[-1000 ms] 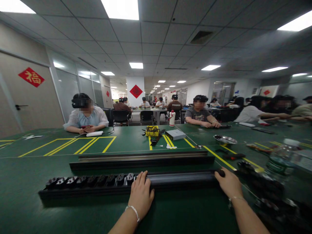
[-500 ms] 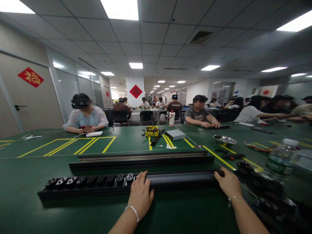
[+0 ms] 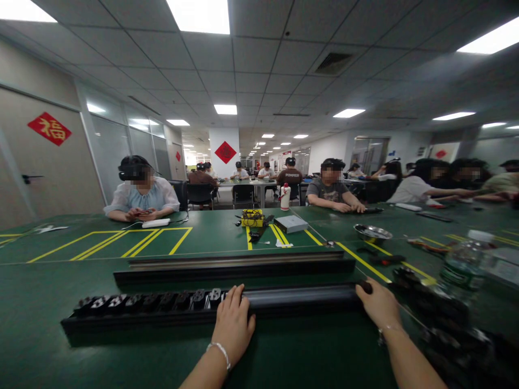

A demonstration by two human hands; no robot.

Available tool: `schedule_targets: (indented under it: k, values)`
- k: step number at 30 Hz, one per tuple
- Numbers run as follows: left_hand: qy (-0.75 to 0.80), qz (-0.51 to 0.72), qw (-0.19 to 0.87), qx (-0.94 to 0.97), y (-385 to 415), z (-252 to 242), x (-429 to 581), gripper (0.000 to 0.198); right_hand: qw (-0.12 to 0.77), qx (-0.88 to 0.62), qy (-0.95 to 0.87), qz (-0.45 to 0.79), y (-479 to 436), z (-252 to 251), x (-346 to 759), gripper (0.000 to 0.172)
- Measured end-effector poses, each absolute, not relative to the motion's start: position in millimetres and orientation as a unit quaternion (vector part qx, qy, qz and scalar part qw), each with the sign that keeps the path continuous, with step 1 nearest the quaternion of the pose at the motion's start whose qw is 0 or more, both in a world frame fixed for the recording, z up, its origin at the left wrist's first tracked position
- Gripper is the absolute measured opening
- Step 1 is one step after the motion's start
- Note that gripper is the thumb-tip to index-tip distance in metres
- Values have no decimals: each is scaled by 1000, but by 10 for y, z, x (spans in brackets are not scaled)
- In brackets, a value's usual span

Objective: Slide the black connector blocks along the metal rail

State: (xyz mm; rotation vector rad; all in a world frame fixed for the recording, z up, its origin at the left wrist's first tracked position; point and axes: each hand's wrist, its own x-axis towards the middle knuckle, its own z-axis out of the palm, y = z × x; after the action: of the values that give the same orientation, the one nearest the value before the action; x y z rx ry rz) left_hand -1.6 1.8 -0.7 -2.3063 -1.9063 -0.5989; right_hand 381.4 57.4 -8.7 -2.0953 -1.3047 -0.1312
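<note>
A long black rail point(image 3: 300, 298) lies across the table in front of me. Along its left half sits a row of black socket-like blocks point(image 3: 150, 302) with metallic-looking tops. My left hand point(image 3: 234, 324) is closed over the rail's middle, its fingers on top beside the last block and its thumb on the near side. At the rail's right end, my right hand point(image 3: 381, 308) grips a small dark block point(image 3: 366, 287), partly hidden by the fingers. I cannot tell whether that block sits inside the rail. Behind lies a second long black rail point(image 3: 235, 267), touched by neither hand.
More dark blocks are piled at the right point(image 3: 458, 335), near a clear water bottle point(image 3: 464, 265). Farther back are a metal bowl point(image 3: 373, 233), a grey box point(image 3: 291, 223) and a yellow container with cables point(image 3: 252, 218). Several people sit around the tables.
My hands and the rail hold nearly the same positions. The view has shifted very slightly.
</note>
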Motion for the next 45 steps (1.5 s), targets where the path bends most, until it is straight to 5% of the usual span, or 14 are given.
schedule_targets:
  k: [45]
  values:
    - [-621,-200,51,-756,9,-6,-14,24,358,-781,-510,-33,565,-113,3879,47]
